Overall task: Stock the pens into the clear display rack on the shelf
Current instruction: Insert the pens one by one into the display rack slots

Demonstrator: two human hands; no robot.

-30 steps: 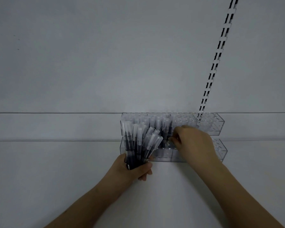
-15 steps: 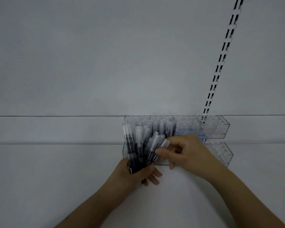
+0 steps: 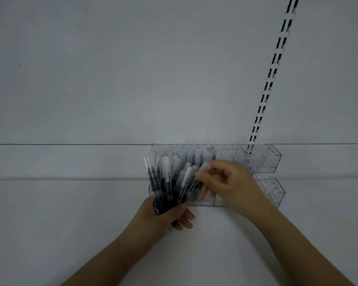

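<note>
My left hand (image 3: 165, 216) grips a fanned bundle of pens (image 3: 167, 182) with dark barrels and clear caps, held upright in front of the left end of the clear display rack (image 3: 265, 159). The rack has two tiers of round holes; several pens stand in the left part of the upper tier, and its right part shows open holes. My right hand (image 3: 229, 182) pinches the capped top of a single pen (image 3: 194, 180) at the bundle's right edge, and covers the middle of the rack.
The rack stands on a white shelf (image 3: 70, 203) against a white back panel. A slotted metal upright (image 3: 271, 79) runs up the panel behind the rack's right end.
My right hand left the rack's holes and moved left to the bundle, closing its fingers on one pen. The left hand kept the bundle in place.
</note>
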